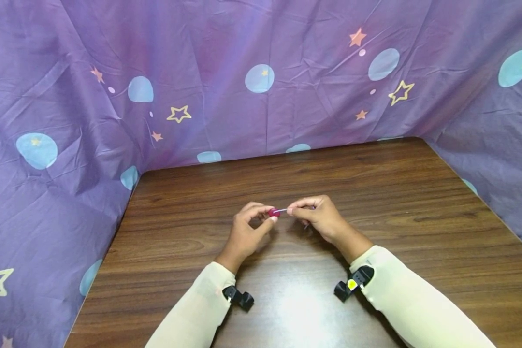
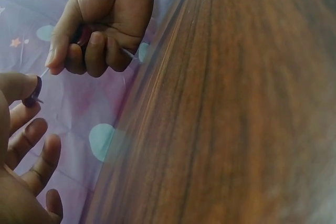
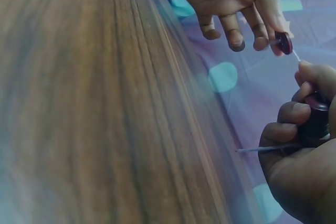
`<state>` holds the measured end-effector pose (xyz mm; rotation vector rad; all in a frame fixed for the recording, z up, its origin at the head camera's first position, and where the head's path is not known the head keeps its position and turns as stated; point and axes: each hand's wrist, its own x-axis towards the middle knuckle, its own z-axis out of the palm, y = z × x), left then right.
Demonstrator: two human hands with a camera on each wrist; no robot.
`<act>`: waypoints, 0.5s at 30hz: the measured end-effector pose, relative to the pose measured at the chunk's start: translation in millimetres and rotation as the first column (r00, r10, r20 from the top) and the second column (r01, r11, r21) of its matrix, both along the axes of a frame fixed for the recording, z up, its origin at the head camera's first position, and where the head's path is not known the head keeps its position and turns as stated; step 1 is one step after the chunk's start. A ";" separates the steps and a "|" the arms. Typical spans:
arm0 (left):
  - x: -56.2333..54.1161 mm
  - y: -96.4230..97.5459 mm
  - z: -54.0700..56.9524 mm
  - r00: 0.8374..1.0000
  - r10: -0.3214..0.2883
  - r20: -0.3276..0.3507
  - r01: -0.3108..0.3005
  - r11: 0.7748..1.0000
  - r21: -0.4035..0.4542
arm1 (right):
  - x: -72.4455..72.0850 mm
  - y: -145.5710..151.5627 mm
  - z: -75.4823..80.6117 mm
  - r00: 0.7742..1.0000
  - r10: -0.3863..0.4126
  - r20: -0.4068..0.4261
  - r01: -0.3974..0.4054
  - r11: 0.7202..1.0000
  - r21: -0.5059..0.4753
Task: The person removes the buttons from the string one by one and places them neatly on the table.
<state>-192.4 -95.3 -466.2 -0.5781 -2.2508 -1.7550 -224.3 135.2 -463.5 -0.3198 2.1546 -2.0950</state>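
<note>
A small dark red disc (image 1: pixel 274 212) is pinched between the thumb and index finger of my left hand (image 1: pixel 248 231), above the table. Through the disc runs a thin pale cord (image 3: pixel 296 56), its short tip poking out on the left hand's side. My right hand (image 1: pixel 325 220) pinches that cord close to the disc, between thumb and index finger. The right hand's other fingers curl round a dark, glossy rounded piece (image 3: pixel 315 118), mostly hidden in the palm. From under these fingers a pale cord end (image 3: pixel 252 150) sticks out. The left hand's remaining fingers are spread loosely.
Beneath both hands lies a brown wood-grain table (image 1: pixel 191 241), with a bright light reflection near its front. A purple cloth (image 1: pixel 226 111) printed with stars and blue spots hangs behind it and along both sides. Each sleeve carries a black wrist camera (image 1: pixel 239 297).
</note>
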 end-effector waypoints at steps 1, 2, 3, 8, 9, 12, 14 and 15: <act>-0.2 -0.3 0.1 1.000 0.003 0.000 -0.003 1.000 -0.001 | -0.4 0.5 0.4 1.000 -0.008 -0.004 0.008 1.000 0.001; -0.4 -0.6 0.1 1.000 0.007 -0.002 -0.007 1.000 -0.002 | -0.6 1.0 0.6 1.000 -0.016 -0.004 0.016 1.000 -0.001; -0.6 -0.8 0.1 1.000 0.011 -0.001 -0.011 1.000 -0.001 | -0.9 1.3 0.8 1.000 -0.021 -0.003 0.021 1.000 -0.004; -1.3 -2.0 0.4 0.999 0.032 -0.001 -0.032 0.999 -0.006 | -0.7 2.1 2.5 0.999 -0.038 -0.001 0.038 0.999 -0.013; -1.4 -2.2 0.3 0.999 0.039 -0.004 -0.039 0.999 -0.008 | -0.5 2.0 2.9 0.999 -0.041 -0.002 0.041 0.999 -0.016; -2.1 -2.8 -0.1 0.998 0.064 -0.020 -0.064 0.998 -0.008 | 0.2 1.4 3.9 0.999 -0.052 0.000 0.052 0.998 -0.032; -2.5 -3.5 -0.3 0.997 0.078 -0.029 -0.078 0.997 -0.006 | 0.8 1.1 4.5 0.998 -0.055 0.005 0.055 0.998 -0.044; -2.7 -3.8 -0.2 0.996 0.082 -0.031 -0.082 0.997 -0.007 | 1.2 1.0 4.7 0.998 -0.055 0.007 0.056 0.997 -0.051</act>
